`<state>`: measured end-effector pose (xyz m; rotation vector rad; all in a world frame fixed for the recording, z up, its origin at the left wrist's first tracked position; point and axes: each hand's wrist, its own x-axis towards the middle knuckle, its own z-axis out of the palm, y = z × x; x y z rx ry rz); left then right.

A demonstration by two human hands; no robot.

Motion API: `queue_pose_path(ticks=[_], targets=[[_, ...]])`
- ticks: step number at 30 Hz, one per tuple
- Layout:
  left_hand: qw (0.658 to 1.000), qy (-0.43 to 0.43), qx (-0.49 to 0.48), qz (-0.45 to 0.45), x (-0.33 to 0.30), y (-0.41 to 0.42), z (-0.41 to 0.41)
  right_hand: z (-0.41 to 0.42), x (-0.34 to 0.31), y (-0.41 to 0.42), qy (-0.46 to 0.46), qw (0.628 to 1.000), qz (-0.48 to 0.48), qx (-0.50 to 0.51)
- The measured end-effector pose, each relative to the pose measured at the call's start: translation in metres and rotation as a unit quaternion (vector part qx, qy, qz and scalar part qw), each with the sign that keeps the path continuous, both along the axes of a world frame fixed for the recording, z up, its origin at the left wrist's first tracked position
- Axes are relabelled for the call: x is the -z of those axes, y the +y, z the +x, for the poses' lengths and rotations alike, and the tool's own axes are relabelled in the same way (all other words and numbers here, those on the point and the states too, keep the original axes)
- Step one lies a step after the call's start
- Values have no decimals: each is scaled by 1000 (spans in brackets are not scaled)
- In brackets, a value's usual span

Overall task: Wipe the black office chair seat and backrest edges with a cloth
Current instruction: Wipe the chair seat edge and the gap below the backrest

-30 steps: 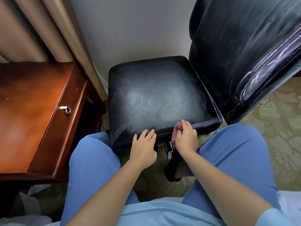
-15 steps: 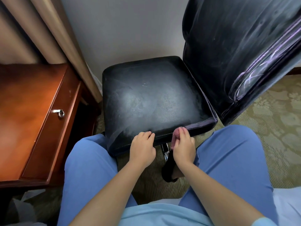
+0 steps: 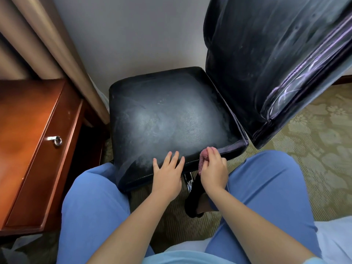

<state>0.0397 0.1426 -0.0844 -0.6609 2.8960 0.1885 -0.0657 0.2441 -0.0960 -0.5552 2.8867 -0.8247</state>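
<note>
The black chair seat lies in front of me, dusty and smeared in the middle. Its backrest rises at the right. My left hand rests flat on the seat's near edge, fingers straight and spread. My right hand grips a pink cloth and presses it against the seat's near edge, close to the right corner. Most of the cloth is hidden under the fingers.
A wooden desk with a metal drawer knob stands close on the left. A beige curtain hangs behind it. My knees in blue trousers flank the seat. A dark chair base leg stands on patterned carpet.
My left hand curled at the seat's edge, then its fingers straightened again. My right hand stayed pressed with the cloth on the near edge. The view shifted slightly.
</note>
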Motion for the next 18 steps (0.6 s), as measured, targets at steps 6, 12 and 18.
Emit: queue_pose_path(ticks=[6, 12, 18], targets=[[1000, 17, 10, -21, -4, -2, -11, -3, -1, 2, -6, 1000, 22, -6], [998, 10, 53, -32, -7, -8, -21, -17, -11, 3, -3, 998, 61, -28], [993, -10, 109, -46, -21, -13, -41, -38, -12, 5, 21, 995, 87, -36]])
